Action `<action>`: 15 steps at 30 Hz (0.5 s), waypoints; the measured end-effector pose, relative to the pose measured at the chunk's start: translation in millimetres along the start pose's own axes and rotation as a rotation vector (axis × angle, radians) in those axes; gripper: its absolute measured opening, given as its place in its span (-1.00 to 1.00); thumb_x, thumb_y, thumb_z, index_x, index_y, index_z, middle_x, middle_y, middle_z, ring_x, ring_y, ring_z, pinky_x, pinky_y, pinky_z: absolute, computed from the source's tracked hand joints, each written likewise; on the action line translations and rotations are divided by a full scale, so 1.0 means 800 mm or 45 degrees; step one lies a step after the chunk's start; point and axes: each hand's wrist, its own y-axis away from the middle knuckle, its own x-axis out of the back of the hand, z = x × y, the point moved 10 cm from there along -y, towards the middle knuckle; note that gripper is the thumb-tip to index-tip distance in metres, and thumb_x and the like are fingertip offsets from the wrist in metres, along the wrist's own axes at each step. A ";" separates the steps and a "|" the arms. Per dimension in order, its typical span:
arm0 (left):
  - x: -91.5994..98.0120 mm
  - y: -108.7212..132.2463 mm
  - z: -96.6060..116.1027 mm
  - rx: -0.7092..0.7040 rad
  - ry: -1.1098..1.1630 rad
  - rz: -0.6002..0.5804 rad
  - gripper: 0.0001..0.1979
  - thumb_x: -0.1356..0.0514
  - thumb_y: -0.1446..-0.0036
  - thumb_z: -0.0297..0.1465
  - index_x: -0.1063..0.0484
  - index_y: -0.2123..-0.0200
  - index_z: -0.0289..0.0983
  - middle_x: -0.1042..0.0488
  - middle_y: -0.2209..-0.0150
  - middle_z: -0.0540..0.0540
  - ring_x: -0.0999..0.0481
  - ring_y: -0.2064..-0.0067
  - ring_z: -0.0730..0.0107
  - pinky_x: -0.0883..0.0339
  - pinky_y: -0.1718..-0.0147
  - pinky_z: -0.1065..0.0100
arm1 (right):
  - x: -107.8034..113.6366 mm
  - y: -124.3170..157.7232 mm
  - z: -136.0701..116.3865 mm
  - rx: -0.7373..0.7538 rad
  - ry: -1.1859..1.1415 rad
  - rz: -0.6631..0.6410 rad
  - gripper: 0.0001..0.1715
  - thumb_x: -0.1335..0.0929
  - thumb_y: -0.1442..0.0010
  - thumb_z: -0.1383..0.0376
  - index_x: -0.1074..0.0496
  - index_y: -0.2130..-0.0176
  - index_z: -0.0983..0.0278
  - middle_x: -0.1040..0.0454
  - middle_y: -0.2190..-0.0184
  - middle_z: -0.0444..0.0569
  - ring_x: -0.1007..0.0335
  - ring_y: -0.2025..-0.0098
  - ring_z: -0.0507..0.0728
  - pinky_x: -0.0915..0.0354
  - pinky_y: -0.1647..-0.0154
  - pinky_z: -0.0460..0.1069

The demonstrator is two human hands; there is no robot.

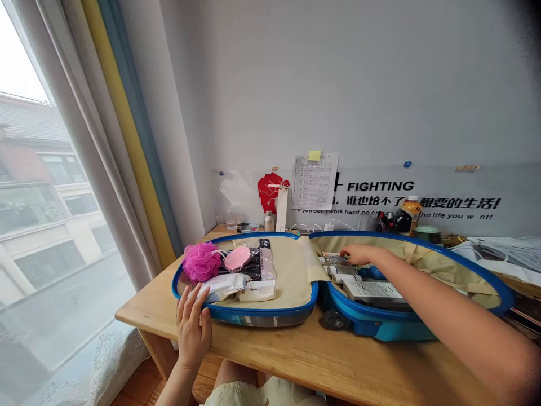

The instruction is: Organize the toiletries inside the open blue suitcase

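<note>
A blue-rimmed suitcase (253, 318) lies opened flat on the wooden desk. My left hand (193, 318) rests on its near left rim, fingers stretched and touching the edge beside a white soft pack (226, 283). Around that pack lie a magenta bath puff (202, 261), a pink oval item (237, 259), a pale packet (266, 264) and a cream box (257, 291). Inside the right half, my right hand (358, 254) closes its fingers at the end of a small clear bottle (333, 260). White bottles (345, 278), a blue item (372, 273) and a flat printed box (372, 290) lie nearby.
Behind the suitcase stand a metallic bottle (269, 220), a tall white box (282, 210) and an orange drink bottle (409, 215). White cables (313, 226) run along the back. Papers (490, 248) lie at the right. The desk's (296, 355) front edge is near my lap.
</note>
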 end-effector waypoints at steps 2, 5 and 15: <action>0.001 -0.001 0.001 -0.003 0.006 0.009 -0.58 0.07 -0.31 -0.36 -0.27 -0.20 -0.17 -0.35 -0.16 -0.19 -0.09 -0.34 0.09 0.06 -0.30 -0.07 | -0.007 -0.012 0.001 -0.015 -0.003 -0.044 -0.64 -0.31 -0.27 0.14 -0.39 0.01 0.28 -0.42 0.02 0.02 -0.39 0.05 0.09 -0.37 0.03 0.10; 0.002 -0.002 0.002 -0.005 0.005 0.009 -0.58 0.07 -0.31 -0.37 -0.27 -0.20 -0.16 -0.34 -0.17 -0.18 -0.10 -0.33 0.10 0.05 -0.29 -0.05 | -0.014 -0.024 0.004 -0.037 -0.025 -0.083 -0.67 -0.31 -0.28 0.14 -0.40 0.03 0.26 -0.42 0.02 0.01 -0.39 0.07 0.07 -0.38 0.04 0.08; 0.002 -0.002 0.004 -0.014 -0.011 -0.003 -0.59 0.07 -0.31 -0.40 -0.26 -0.19 -0.17 -0.33 -0.17 -0.18 -0.07 -0.34 0.13 0.08 -0.30 -0.03 | -0.023 -0.020 0.008 -0.011 0.006 -0.168 -0.66 -0.29 -0.28 0.13 -0.40 0.01 0.23 -0.40 -0.02 0.01 -0.38 0.04 0.08 -0.37 0.02 0.07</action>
